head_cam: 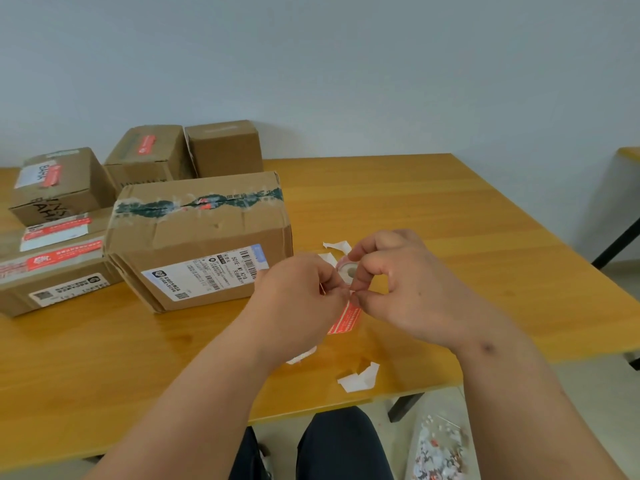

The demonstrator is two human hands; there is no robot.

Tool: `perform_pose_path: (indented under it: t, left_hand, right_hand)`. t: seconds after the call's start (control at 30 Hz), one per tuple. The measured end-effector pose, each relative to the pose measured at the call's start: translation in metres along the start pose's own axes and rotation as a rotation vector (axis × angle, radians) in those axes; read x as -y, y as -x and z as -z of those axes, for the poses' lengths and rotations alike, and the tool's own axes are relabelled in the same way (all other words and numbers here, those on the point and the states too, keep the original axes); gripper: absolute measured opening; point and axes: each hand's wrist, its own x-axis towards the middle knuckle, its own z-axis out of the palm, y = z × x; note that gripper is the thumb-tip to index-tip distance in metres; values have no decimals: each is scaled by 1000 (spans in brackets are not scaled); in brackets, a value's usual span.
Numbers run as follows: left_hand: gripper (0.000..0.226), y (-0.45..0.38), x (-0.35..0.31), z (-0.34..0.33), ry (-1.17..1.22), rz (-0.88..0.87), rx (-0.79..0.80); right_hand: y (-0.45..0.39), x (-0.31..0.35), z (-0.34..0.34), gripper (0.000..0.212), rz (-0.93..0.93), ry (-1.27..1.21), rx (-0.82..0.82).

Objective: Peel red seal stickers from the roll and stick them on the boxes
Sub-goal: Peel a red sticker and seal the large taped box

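1. Five closed boxes sit at the left of the frame; their contents are hidden. The big box (201, 237) lies nearest the hands.
2. The right hand (398, 285) curls round the roll (347, 270), at frame centre. The left hand (304, 292) pinches a red sticker (344, 318) that hangs below both hands.
3. The big box label reads "501E"; a box (59, 183) at upper left shows "BAHA".
4. White scraps (358, 377) lie on the table (450, 216).

Both bare forearms are stretched forward and the hands are brought together until the fingertips nearly touch. The left hand (304, 292) is seen from its back, fingers curled inward in a pinch. The right hand (398, 285) is arched, its thumb and forefinger pinched at the meeting point.
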Motion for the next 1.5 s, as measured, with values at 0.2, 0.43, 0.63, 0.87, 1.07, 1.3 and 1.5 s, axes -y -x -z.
perform_pose_path:
  t: [0.2, 0.43, 0.63, 0.87, 1.07, 1.3, 1.5]
  left_hand:
    - [26, -2, 4, 4, 43, 51, 25]
    - [24, -3, 8, 3, 126, 78, 19]
    - [22, -5, 9, 4, 174, 77, 29]
    - [22, -5, 8, 9, 175, 50, 60]
    - [7, -6, 12, 16, 252, 31, 97]
    - [21, -9, 13, 15, 210, 34, 88]
    - [22, -10, 16, 9, 245, 70, 51]
  right_hand:
    - [-1, 2, -2, 9, 32, -17, -15]
    - [-2, 3, -5, 9, 55, -7, -51]
    - [-2, 5, -3, 14, 47, -35, -99]
    - [-8, 10, 8, 19, -15, -5, -17]
    - [-11, 7, 5, 19, -24, -30, -13]
    - [-14, 6, 2, 21, -50, 32, 75]
    - [-14, 3, 0, 17, -28, 28, 55]
